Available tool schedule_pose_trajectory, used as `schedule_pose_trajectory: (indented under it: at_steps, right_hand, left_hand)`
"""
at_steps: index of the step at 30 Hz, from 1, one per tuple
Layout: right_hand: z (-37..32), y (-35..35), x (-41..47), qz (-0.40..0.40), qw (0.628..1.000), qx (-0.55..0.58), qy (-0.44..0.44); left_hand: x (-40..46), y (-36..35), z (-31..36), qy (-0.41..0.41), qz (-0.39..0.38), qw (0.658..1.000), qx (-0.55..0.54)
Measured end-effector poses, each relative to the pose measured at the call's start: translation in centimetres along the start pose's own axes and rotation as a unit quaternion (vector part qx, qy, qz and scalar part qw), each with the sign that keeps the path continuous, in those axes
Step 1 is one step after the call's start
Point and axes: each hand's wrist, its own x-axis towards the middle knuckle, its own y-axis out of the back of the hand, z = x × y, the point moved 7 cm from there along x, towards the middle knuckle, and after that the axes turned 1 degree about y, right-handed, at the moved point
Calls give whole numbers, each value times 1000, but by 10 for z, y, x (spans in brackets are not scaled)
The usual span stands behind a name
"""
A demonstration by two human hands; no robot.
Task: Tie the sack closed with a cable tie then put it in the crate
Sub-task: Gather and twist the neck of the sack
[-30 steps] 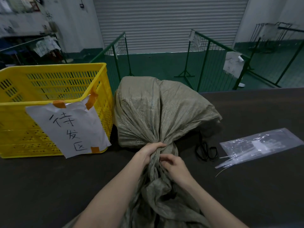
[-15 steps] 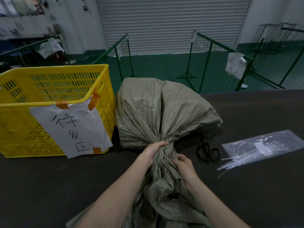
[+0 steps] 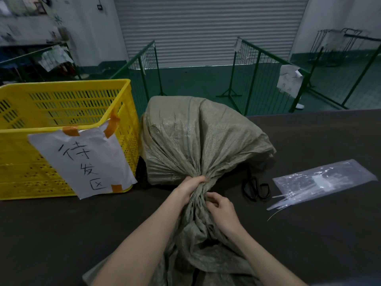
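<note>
Head view looks down on a dark surface (image 3: 61,234) in a warehouse-like room, with a grey roller shutter (image 3: 206,27) at twelve o'clock and green wire barriers (image 3: 257,75) on a green floor beyond the far edge. One grey-green woven sack (image 3: 195,141) sits at the centre, its bulk toward twelve o'clock and its loose mouth trailing toward six o'clock, off the bottom edge of the picture. One yellow crate (image 3: 61,106) stands at nine o'clock just beside the sack, with one white paper sign (image 3: 82,159) taped to its front by orange tape.

Two hands work at the gathered neck. The left hand (image 3: 190,187) has its grip wrapped tight round the bunched neck. The right hand (image 3: 221,207) lies just beside it with curled fingers pinching the folds below.

At three o'clock lies one clear plastic bag (image 3: 323,182) of pale cable ties (image 3: 278,204), a few ends poking out; their number is too hard to count. One pair of black scissors (image 3: 256,187) lies between that bag and the sack, the blades hidden in the sack's shadow. No tie shows on the neck.
</note>
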Motion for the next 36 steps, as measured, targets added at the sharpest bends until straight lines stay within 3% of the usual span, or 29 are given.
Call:
schedule_pose_trajectory:
  at_steps: [4,6,11,15,22,28,36]
  right_hand:
    - [24,29,13,121,978,148,-81]
    - [32,39,26,142,957,224,-121]
    - [28,25,66,-6,938,263,-227]
    - [5,1,88,-101,944,222,-222]
    - [-34,-18,105,-156,930,264,-201]
    - [-43,-33,99,-203,933,249,-161]
    - [-28,-30,89,-281,898,308,-139]
  left_hand:
    - [-2,0,4,-40,42,998,24]
    - [-2,2,4,-48,47,997,29]
    - [-10,4,0,-55,39,997,38]
    - [-21,4,1,-56,14,996,71]
    - [-23,5,-8,-68,-13,972,226]
    - [20,22,-37,-69,21,948,310]
    - [-28,11,-29,-27,61,971,231]
